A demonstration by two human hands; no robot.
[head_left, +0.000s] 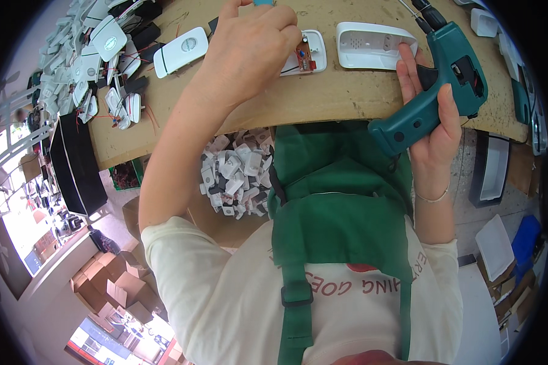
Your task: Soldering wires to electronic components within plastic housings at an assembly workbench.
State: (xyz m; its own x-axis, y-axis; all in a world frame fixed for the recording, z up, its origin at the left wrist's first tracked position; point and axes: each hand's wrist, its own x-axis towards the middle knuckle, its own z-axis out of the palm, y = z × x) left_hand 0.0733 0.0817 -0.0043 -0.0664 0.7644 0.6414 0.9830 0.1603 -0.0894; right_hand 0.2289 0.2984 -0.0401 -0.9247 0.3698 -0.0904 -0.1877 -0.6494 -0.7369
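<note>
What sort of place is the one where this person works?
Probably an assembly workshop: many white plastic housings lie piled on the bench, a reddish circuit board rests in a white shell, and there is a teal power driver.

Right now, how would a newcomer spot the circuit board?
Start at the tan workbench before the person. Partly hidden by the left hand, left of the open white housing, lies a shallow white cover. The circuit board sits in it, reddish-orange against white plastic.
</note>
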